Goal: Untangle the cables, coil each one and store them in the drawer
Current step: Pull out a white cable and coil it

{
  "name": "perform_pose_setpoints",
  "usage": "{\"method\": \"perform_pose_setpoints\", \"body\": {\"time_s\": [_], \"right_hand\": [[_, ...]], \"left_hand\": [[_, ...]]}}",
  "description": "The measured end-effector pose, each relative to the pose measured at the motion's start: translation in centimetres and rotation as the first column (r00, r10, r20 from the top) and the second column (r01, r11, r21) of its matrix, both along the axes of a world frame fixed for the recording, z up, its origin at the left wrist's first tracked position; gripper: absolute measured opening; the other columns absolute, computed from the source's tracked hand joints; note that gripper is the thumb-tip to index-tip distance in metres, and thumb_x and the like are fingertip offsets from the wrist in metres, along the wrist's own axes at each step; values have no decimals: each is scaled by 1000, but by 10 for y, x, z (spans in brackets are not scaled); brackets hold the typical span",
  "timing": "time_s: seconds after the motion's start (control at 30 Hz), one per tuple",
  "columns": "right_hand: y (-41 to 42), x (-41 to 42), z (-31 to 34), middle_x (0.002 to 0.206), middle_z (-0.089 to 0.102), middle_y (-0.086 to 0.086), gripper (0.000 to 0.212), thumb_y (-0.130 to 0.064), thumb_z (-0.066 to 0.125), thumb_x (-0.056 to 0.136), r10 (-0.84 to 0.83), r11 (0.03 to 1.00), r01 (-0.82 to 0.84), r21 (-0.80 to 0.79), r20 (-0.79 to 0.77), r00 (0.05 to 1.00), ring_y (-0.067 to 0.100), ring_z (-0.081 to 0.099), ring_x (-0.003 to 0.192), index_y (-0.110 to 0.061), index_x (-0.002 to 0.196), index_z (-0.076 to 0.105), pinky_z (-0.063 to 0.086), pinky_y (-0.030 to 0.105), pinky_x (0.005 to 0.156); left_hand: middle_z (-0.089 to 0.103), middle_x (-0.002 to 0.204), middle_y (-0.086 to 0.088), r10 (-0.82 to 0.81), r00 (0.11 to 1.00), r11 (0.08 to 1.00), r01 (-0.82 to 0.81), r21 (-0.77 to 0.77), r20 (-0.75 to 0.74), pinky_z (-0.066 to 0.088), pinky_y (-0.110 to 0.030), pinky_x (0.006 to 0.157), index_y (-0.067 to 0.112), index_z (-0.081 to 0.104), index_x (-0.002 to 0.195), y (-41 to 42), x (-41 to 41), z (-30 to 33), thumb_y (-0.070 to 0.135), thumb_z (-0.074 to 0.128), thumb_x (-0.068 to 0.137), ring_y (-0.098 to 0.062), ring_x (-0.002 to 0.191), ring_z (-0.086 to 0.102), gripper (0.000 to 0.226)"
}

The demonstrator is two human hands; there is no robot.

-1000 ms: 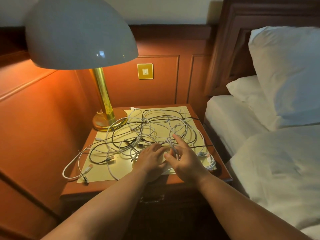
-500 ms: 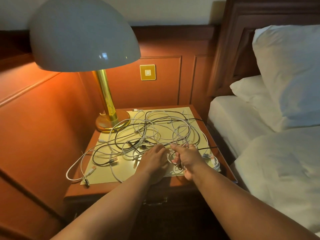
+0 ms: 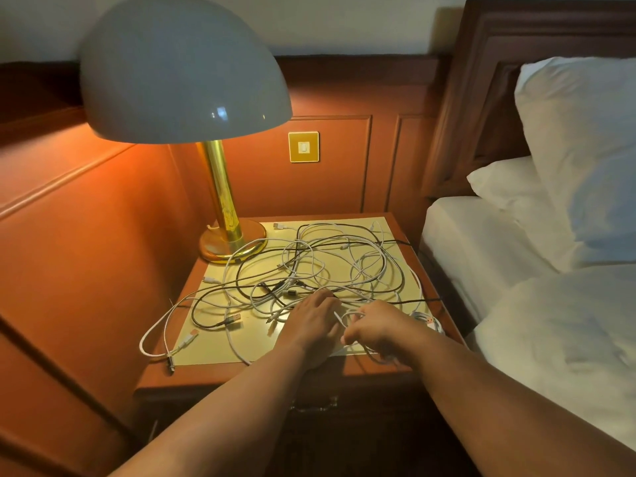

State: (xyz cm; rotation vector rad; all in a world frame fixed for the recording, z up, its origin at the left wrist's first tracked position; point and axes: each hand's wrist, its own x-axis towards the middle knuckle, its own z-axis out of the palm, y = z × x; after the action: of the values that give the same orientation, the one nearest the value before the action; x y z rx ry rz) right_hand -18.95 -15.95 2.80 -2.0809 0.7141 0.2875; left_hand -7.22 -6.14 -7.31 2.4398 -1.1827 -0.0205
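Observation:
A tangle of white and black cables (image 3: 309, 270) is spread over a yellow mat (image 3: 213, 352) on the wooden nightstand (image 3: 241, 375). My right hand (image 3: 378, 330) is near the front edge of the mat, its fingers pinched on a white cable (image 3: 344, 320) from the tangle. My left hand (image 3: 309, 321) lies flat beside it, palm down, pressing on cable strands. The drawer handle (image 3: 315, 406) shows below the nightstand top between my forearms; the drawer is closed.
A brass lamp (image 3: 223, 208) with a large grey dome shade stands at the back left of the nightstand. A bed with white pillows (image 3: 568, 166) lies close on the right. Wood-panelled wall runs along the left and back, with a switch plate (image 3: 303, 146).
My right hand has closed on a white cable and drawn back toward the front edge. The left hand has stayed flat on the tangle.

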Motion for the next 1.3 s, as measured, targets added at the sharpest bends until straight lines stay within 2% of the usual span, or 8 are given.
{"method": "perform_pose_setpoints", "body": {"time_s": [0.23,0.37,0.5,0.7,0.87,1.03,1.23,1.3], "right_hand": [[10,-11,2,92,60,1,13,-16,60,85,175,962,-108,-249,263,949,22,59,91,-17,98,62,48,34,72],[7,-23,-1,104,69,8,18,-14,55,81,-74,964,-64,257,496,865,26,63,102,-27,87,67,53,40,89],[-2,-23,-10,97,71,16,19,-5,45,90,-322,855,-12,518,550,770,32,64,105,5,90,61,48,49,99],[-2,-13,4,68,42,5,19,-15,44,97,-638,655,174,735,415,649,15,40,56,-11,78,46,43,33,58],[-2,-9,12,106,61,19,22,-28,49,92,-365,853,263,450,154,918,22,48,71,-8,98,57,41,33,62],[-2,-11,17,93,62,14,28,-29,57,88,-68,977,60,204,28,997,21,50,77,-4,97,66,41,33,68],[3,-11,6,99,62,6,20,-25,59,88,24,973,32,-227,240,970,24,58,92,-14,105,60,48,36,76],[3,-15,1,93,62,4,15,-23,58,86,14,977,65,-202,365,931,25,58,89,-16,98,60,48,36,76]], "left_hand": [[49,138,7,15,998,999,-17,-40,-61,38,-28,96,26,47,137,-2,1,-2,33,62,90,-17,121,48,49],[51,139,4,47,989,995,-59,-83,-139,43,-33,100,27,45,138,-1,4,-5,29,61,95,-18,123,50,47],[47,146,2,76,981,989,-97,-108,-180,41,-32,103,29,39,145,0,4,-5,28,53,101,-19,128,47,46],[44,152,-1,83,979,989,-104,-108,-184,36,-32,107,27,37,148,0,4,-4,27,50,101,-21,135,43,49],[44,151,-1,82,979,986,-106,-128,-185,34,-31,106,23,40,147,-1,2,-2,42,44,104,-19,134,43,47],[45,149,-2,67,980,990,-89,-113,-187,35,-30,102,22,42,145,0,3,0,43,51,100,-20,132,44,50],[43,150,0,98,979,987,-119,-109,-178,37,-33,106,26,41,144,0,-1,2,43,53,99,-19,132,43,50],[47,147,0,97,980,984,-121,-130,-176,38,-30,101,27,43,141,0,-1,1,41,55,99,-19,128,46,46]]}}
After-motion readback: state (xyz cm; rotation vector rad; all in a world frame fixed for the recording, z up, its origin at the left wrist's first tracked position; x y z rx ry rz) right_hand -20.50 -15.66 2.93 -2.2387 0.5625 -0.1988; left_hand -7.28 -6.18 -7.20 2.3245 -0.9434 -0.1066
